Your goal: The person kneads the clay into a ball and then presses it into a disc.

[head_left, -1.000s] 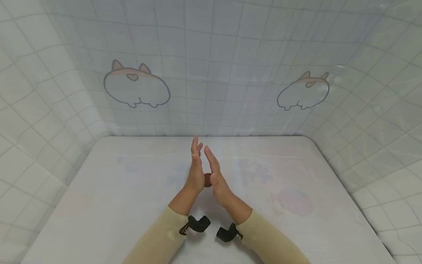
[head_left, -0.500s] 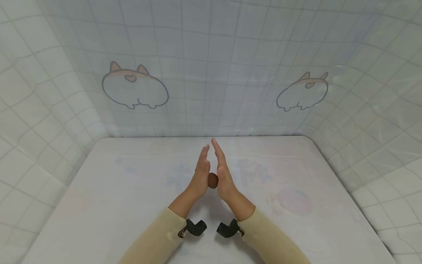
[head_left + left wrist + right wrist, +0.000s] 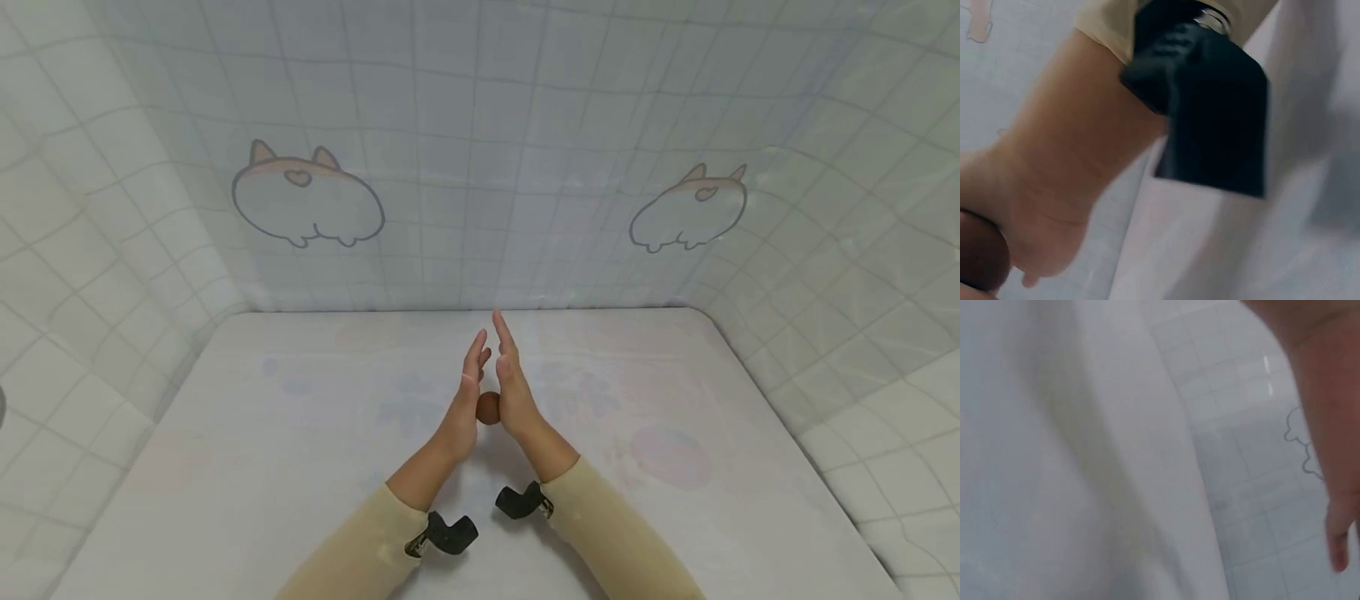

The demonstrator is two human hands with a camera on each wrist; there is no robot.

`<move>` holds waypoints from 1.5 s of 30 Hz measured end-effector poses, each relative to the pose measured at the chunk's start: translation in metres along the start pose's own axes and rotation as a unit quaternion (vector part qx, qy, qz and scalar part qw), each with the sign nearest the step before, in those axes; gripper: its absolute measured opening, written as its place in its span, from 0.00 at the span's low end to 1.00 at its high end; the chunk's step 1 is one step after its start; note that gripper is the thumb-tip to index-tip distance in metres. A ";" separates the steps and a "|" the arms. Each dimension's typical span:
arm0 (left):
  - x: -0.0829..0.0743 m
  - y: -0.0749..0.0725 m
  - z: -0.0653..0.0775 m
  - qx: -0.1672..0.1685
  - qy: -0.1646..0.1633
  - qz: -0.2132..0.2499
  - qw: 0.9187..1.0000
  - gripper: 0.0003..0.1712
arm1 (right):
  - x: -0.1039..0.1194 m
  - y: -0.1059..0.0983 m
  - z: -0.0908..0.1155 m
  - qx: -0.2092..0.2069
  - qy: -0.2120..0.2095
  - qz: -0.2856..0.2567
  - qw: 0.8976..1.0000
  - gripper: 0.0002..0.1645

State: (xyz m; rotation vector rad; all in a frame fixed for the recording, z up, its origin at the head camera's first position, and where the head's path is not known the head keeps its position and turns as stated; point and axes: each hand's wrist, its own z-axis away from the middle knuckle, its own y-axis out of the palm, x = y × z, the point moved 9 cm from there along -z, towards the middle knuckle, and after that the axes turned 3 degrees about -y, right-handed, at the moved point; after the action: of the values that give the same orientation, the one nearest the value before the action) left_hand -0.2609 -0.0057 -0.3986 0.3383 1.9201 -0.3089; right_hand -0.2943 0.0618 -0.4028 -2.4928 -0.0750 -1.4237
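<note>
A small round brown ball (image 3: 488,408) sits between my two palms near the middle of the white table, with its shadow below. My left hand (image 3: 463,410) touches it from the left with straight fingers pointing away from me. Against the ball's other side lies the palm of my right hand (image 3: 516,393), fingers also straight, reaching slightly farther forward. In the left wrist view the brown ball (image 3: 982,251) shows dark at the lower left edge, against a palm. The right wrist view catches part of a hand at its right side; the ball is not seen there.
The white table (image 3: 247,467) carries faint pastel prints. Behind it and at both sides rises a gridded sheet (image 3: 480,167) with two cartoon animal drawings. Black wrist mounts (image 3: 453,533) stick out from both cream sleeves (image 3: 615,537).
The left hand has drawn back toward me and slightly right, while the right hand has slid forward and right. The brown ball stays between the palms, shifted slightly right.
</note>
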 end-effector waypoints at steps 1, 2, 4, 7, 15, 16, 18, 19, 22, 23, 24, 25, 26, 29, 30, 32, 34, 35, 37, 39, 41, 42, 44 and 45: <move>-0.002 -0.001 0.000 -0.004 0.004 0.003 1.000 0.50 | -0.002 0.001 0.000 0.005 0.005 -0.005 1.000 0.56; -0.004 -0.002 -0.001 -0.009 0.008 0.004 1.000 0.50 | -0.004 0.003 0.000 0.012 0.009 -0.012 1.000 0.56; -0.007 -0.005 -0.001 -0.021 0.014 0.002 1.000 0.50 | -0.007 0.007 0.001 0.026 0.010 -0.020 0.999 0.57; -0.011 -0.011 -0.005 -0.042 0.027 -0.004 0.999 0.50 | -0.007 0.014 0.003 0.046 -0.003 -0.026 0.999 0.57; -0.010 -0.026 -0.018 -0.093 0.031 -0.046 0.994 0.61 | 0.005 0.031 0.014 0.069 -0.044 -0.072 0.994 0.54; -0.008 -0.027 -0.019 -0.098 0.028 -0.056 0.993 0.62 | 0.006 0.031 0.015 0.066 -0.045 -0.085 0.993 0.54; -0.003 -0.030 -0.021 -0.107 0.021 -0.076 0.991 0.63 | 0.009 0.031 0.017 0.058 -0.052 -0.115 0.990 0.54; -0.001 -0.031 -0.022 -0.111 0.018 -0.080 0.990 0.63 | 0.011 0.030 0.018 0.053 -0.054 -0.128 0.989 0.53; 0.008 -0.035 -0.024 -0.118 0.002 -0.104 0.988 0.60 | 0.017 0.026 0.019 0.032 -0.061 -0.152 0.986 0.52; 0.011 -0.036 -0.024 -0.120 -0.006 -0.113 0.986 0.59 | 0.020 0.024 0.019 0.024 -0.064 -0.156 0.985 0.52; 0.014 -0.038 -0.024 -0.122 -0.013 -0.122 0.985 0.58 | 0.023 0.022 0.018 0.015 -0.071 -0.154 0.985 0.52; 0.017 -0.039 -0.023 -0.123 -0.023 -0.132 0.983 0.57 | 0.026 0.020 0.018 0.008 -0.076 -0.154 0.985 0.52; 0.020 -0.039 -0.022 -0.122 -0.034 -0.142 0.982 0.56 | 0.030 0.017 0.017 0.001 -0.082 -0.155 0.984 0.51; 0.028 -0.038 -0.019 -0.114 -0.059 -0.171 0.977 0.55 | 0.040 0.010 0.012 -0.011 -0.099 -0.147 0.984 0.52; 0.030 -0.037 -0.018 -0.108 -0.064 -0.177 0.976 0.54 | 0.042 0.008 0.010 -0.013 -0.103 -0.142 0.984 0.52; 0.032 -0.032 -0.016 -0.094 -0.068 -0.191 0.975 0.55 | 0.043 0.004 0.006 -0.016 -0.099 -0.129 0.987 0.51; 0.032 -0.026 -0.014 -0.079 -0.063 -0.198 0.975 0.56 | 0.041 0.002 0.001 -0.018 -0.088 -0.118 0.989 0.51; 0.031 -0.023 -0.013 -0.075 -0.057 -0.197 0.976 0.57 | 0.039 0.000 -0.001 -0.018 -0.081 -0.114 0.990 0.51; 0.028 -0.018 -0.010 -0.069 -0.044 -0.187 0.979 0.57 | 0.033 -0.001 -0.005 -0.017 -0.065 -0.105 0.992 0.51; 0.026 -0.013 -0.007 -0.065 -0.031 -0.161 0.984 0.56 | 0.027 -0.002 -0.008 -0.015 -0.050 -0.101 0.994 0.52; 0.022 -0.009 -0.005 -0.059 -0.014 -0.129 0.990 0.54 | 0.021 -0.001 -0.011 -0.013 -0.034 -0.089 0.995 0.54; 0.020 -0.008 -0.005 -0.056 -0.003 -0.113 0.992 0.54 | 0.018 0.000 -0.012 -0.010 -0.024 -0.085 0.996 0.55; 0.015 -0.005 -0.004 -0.049 0.018 -0.083 0.995 0.52 | 0.012 0.001 -0.012 -0.003 -0.007 -0.079 0.997 0.56; 0.013 -0.005 -0.004 -0.049 0.026 -0.071 0.996 0.52 | 0.009 0.002 -0.012 0.002 0.004 -0.072 0.997 0.56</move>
State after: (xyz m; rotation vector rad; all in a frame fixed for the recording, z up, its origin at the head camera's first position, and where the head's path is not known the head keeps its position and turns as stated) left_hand -0.2705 -0.0076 -0.4091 0.1469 2.0069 -0.3015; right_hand -0.2994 0.0559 -0.3897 -2.5226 -0.2595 -1.4870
